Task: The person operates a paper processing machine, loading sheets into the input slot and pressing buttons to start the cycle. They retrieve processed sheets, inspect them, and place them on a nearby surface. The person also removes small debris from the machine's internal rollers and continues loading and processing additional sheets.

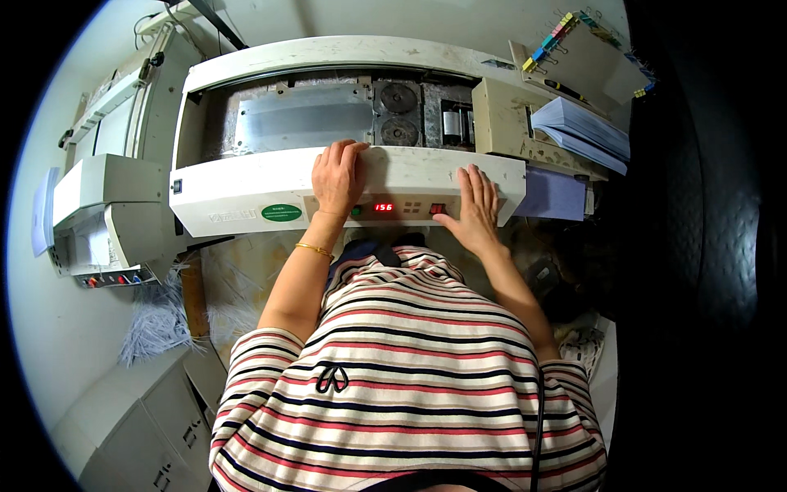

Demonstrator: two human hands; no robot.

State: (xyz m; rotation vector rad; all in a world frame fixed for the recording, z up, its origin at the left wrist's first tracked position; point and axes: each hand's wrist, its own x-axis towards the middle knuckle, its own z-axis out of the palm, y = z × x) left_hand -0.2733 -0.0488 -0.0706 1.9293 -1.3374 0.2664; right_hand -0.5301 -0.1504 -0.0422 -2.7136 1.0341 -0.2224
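Observation:
A long white binding machine (246,184) stretches across in front of me, with a lit red number display (383,207) and small buttons on its front panel. My left hand (336,176), a gold bracelet (314,250) at the wrist, lies on the panel left of the display, its bent fingers hooked over the inner edge. Right of the display, my right hand (478,211) rests flat on the panel with its fingers stretched out. Its thumb is beside a red rocker switch (438,209); whether it touches the switch I cannot tell. Inside the machine's bed are a metal plate (305,117) and dark round discs (399,98).
Fanned white booklets (580,131) lie on the machine's right end, near a board edged with coloured binder clips (551,43). Another white machine (111,217) stands at left. Below it are paper shreds (160,316) and a white cabinet (135,418).

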